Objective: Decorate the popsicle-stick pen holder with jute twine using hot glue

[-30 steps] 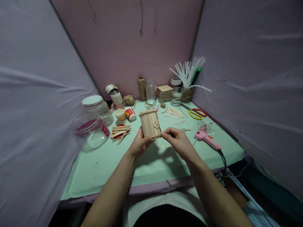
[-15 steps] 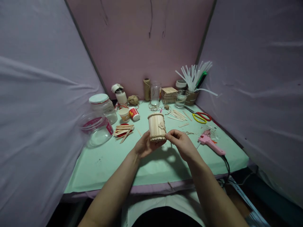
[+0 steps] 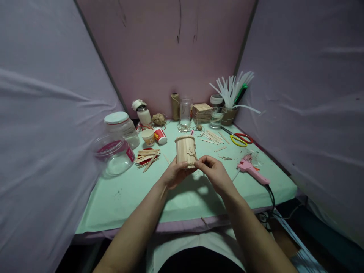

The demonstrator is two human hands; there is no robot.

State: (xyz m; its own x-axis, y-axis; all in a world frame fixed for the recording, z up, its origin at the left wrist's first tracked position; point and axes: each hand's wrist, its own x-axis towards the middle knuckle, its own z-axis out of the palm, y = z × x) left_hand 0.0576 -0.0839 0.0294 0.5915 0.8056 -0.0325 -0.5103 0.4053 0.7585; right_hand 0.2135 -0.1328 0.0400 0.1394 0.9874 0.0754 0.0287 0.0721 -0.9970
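A round holder made of upright wooden craft sticks (image 3: 183,148) is held up over the table, with twine-like trim along its top and bottom edges and a small flower shape on its right side. My left hand (image 3: 176,175) grips it from below and the left, the thumb lying across the lower front. The fingertips of my right hand (image 3: 211,170) pinch at the bottom right edge of the holder; whether trim lies between them is too small to tell. To the right rests a pink glue gun (image 3: 252,171).
Craft sticks lie on a red lid (image 3: 148,156) at left, beside clear plastic jars (image 3: 113,155) and paper cups (image 3: 148,137). Scissors (image 3: 239,139) and loose sticks (image 3: 213,137) lie at right. Along the back stand a twine ball (image 3: 158,119), a glass jar (image 3: 185,112) and glue sticks (image 3: 230,91).
The stick holder has turned and tilted slightly in my hands. My left thumb has come round onto its lower front, and my right fingertips remain at its bottom edge.
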